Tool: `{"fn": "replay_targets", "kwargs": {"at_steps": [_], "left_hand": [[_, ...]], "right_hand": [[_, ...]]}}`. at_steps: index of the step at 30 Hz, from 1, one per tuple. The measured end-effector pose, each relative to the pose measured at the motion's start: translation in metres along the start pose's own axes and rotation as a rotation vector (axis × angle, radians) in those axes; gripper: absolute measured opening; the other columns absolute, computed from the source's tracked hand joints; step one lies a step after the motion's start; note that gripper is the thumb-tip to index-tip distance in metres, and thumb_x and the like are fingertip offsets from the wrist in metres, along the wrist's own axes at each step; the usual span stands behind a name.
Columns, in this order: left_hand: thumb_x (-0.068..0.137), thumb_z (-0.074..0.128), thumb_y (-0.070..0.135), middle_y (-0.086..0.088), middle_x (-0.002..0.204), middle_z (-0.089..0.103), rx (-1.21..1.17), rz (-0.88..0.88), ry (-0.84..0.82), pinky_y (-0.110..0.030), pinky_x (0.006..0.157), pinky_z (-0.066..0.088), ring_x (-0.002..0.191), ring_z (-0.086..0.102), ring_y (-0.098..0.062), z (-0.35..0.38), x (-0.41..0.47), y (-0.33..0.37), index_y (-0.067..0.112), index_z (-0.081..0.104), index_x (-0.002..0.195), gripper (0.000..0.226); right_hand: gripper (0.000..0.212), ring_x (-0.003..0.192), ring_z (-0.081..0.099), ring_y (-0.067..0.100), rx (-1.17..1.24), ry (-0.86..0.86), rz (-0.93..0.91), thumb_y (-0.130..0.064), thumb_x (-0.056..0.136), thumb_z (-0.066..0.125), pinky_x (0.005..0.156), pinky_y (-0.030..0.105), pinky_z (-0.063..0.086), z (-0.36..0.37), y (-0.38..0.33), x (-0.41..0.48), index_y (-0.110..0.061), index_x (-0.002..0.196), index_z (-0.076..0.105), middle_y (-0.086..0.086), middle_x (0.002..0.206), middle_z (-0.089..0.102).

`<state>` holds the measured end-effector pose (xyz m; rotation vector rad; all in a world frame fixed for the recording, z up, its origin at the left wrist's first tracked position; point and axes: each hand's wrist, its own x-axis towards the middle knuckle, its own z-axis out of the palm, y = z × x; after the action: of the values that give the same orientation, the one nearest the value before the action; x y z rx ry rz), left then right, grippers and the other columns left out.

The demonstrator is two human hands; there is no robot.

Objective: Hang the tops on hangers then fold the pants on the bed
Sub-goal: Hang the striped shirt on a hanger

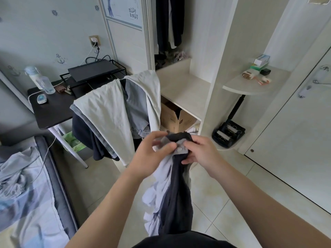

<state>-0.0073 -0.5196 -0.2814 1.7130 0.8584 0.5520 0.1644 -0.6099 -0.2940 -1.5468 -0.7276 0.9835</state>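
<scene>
Left hand (154, 149) pinched grey buttoned collar (180, 149) of top (175, 194), thumb and forefinger closed on fabric. Right hand (200, 151) gripped same collar from other side, fingers curled under it. Top, dark navy with pale lilac, hung from both hands in front of wardrobe (180, 86). Pale pants (109, 111) and grey jeans (136, 108) lay draped in heap just before wardrobe. Bed (26, 194) sat well left of wardrobe, bedding rumpled.
</scene>
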Motion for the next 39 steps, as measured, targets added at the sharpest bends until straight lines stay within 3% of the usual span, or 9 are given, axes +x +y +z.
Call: {"fn": "replay_targets", "kwargs": {"at_steps": [6, 11, 16, 19, 23, 28, 32, 37, 39], "left_hand": [[0.065, 0.081, 0.054, 0.016, 0.146, 0.042, 0.155, 0.062, 0.094, -0.026, 0.111, 0.035, 0.138, 0.036, -0.002, 0.053, -0.023, -0.028, 0.032, 0.031, 0.153, 0.104], [0.094, 0.064, 0.035, 0.013, 0.072, 0.062, 0.181, -0.195, 0.108, -0.04, 0.072, 0.055, 0.069, 0.058, -0.012, 0.07, -0.018, -0.047, 0.024, 0.059, 0.088, 0.013], [0.096, 0.059, 0.034, 0.015, 0.051, 0.035, 0.064, -0.153, 0.118, -0.017, 0.046, 0.029, 0.049, 0.03, -0.007, 0.065, -0.011, -0.035, 0.021, 0.042, 0.065, 0.038], [0.098, 0.059, 0.035, 0.013, 0.056, 0.048, -0.024, -0.189, 0.192, -0.018, 0.051, 0.036, 0.056, 0.041, -0.009, 0.059, -0.007, -0.02, 0.016, 0.054, 0.072, 0.033], [0.098, 0.062, 0.038, -0.011, 0.095, 0.074, -0.319, -0.337, 0.28, -0.045, 0.087, 0.059, 0.094, 0.07, -0.026, 0.053, -0.001, 0.003, 0.017, 0.068, 0.092, 0.023], [0.101, 0.062, 0.034, -0.004, 0.1, 0.07, -0.606, -0.453, 0.294, -0.041, 0.082, 0.059, 0.095, 0.067, -0.026, 0.044, 0.001, 0.022, 0.024, 0.064, 0.091, 0.014], [0.101, 0.062, 0.029, -0.004, 0.102, 0.072, -0.76, -0.493, 0.32, -0.046, 0.091, 0.057, 0.097, 0.069, -0.028, 0.033, 0.006, 0.03, 0.023, 0.064, 0.094, 0.01], [0.102, 0.061, 0.027, -0.007, 0.116, 0.072, -0.927, -0.505, 0.342, -0.046, 0.097, 0.055, 0.104, 0.069, -0.028, 0.024, 0.008, 0.031, 0.017, 0.063, 0.121, 0.022], [0.102, 0.06, 0.027, -0.007, 0.116, 0.073, -0.968, -0.516, 0.345, -0.047, 0.099, 0.055, 0.105, 0.07, -0.028, 0.024, 0.006, 0.032, 0.016, 0.063, 0.127, 0.027]], "right_hand": [[0.019, 0.079, 0.075, 0.038, 0.261, -0.083, -0.045, -0.007, 0.102, 0.054, 0.058, 0.037, 0.061, 0.006, -0.041, -0.012, -0.005, 0.095, 0.072, 0.02, 0.09, 0.076], [0.016, 0.071, 0.075, 0.029, 0.378, -0.028, -0.088, -0.008, 0.103, 0.052, 0.057, 0.035, 0.061, -0.001, -0.071, -0.01, -0.004, 0.094, 0.066, 0.009, 0.079, 0.074], [0.012, 0.096, 0.075, 0.026, 0.362, 0.099, -0.061, -0.011, 0.101, 0.059, 0.083, 0.042, 0.062, -0.022, -0.061, -0.004, -0.009, 0.108, 0.067, 0.014, 0.104, 0.076], [0.012, 0.103, 0.071, 0.011, 0.008, 0.157, -0.124, -0.019, 0.095, 0.067, 0.094, 0.041, 0.058, -0.031, -0.033, -0.014, -0.022, 0.105, 0.072, -0.006, 0.109, 0.074], [0.028, 0.096, 0.066, 0.0, -0.255, 0.054, -0.14, -0.048, 0.08, 0.068, 0.088, 0.028, 0.053, -0.026, 0.018, -0.038, -0.035, 0.104, 0.067, -0.018, 0.102, 0.069], [0.076, 0.117, 0.059, 0.005, -0.377, -0.245, 0.184, -0.062, 0.065, 0.078, 0.103, 0.032, 0.048, -0.008, 0.089, -0.05, -0.032, 0.129, 0.051, -0.012, 0.127, 0.059], [0.042, 0.092, 0.065, 0.013, -0.514, -0.263, 0.254, -0.055, 0.076, 0.067, 0.093, 0.033, 0.049, 0.003, 0.11, -0.046, -0.017, 0.094, 0.067, -0.011, 0.094, 0.066], [0.096, 0.125, 0.056, 0.012, -0.364, -0.476, 0.411, -0.068, 0.059, 0.083, 0.108, 0.038, 0.047, 0.024, 0.109, -0.051, -0.038, 0.14, 0.042, -0.014, 0.137, 0.056], [0.087, 0.12, 0.06, 0.017, -0.463, -0.385, 0.356, -0.065, 0.065, 0.078, 0.103, 0.039, 0.05, 0.037, 0.111, -0.05, -0.033, 0.139, 0.046, -0.008, 0.132, 0.063]]}}
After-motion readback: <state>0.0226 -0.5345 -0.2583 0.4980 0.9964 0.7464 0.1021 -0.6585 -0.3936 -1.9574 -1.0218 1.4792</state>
